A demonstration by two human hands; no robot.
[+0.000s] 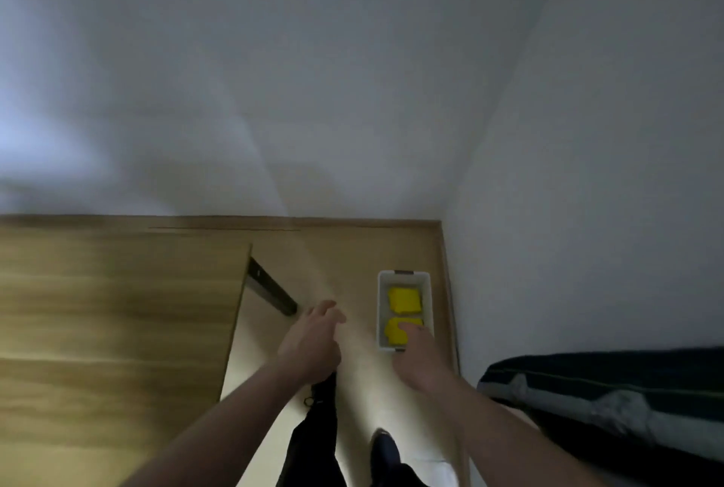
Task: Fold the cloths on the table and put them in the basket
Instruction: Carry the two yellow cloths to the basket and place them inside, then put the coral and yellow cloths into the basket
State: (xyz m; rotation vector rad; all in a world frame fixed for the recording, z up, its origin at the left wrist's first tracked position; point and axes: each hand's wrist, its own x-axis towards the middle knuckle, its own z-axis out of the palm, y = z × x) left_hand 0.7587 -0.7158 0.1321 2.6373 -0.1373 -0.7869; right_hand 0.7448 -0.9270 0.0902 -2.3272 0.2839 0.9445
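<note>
A white rectangular basket [382, 306] stands on the floor near the room's corner. Two folded yellow cloths lie in it, one at the far end [404, 299] and one at the near end [393, 333]. My right hand [421, 355] reaches into the near end of the basket, and its fingers touch the near cloth. Whether they grip it cannot be told. My left hand [311, 341] hangs in the air left of the basket with loosely bent fingers, holding nothing. The wooden table [117, 310] fills the left of the view, and no cloth shows on it.
White walls meet in a corner behind the basket. A dark table leg [272, 286] slants below the table's right edge. A dark bed or bedding [611, 400] lies at the right. My legs and shoes [386, 451] stand on the pale floor below.
</note>
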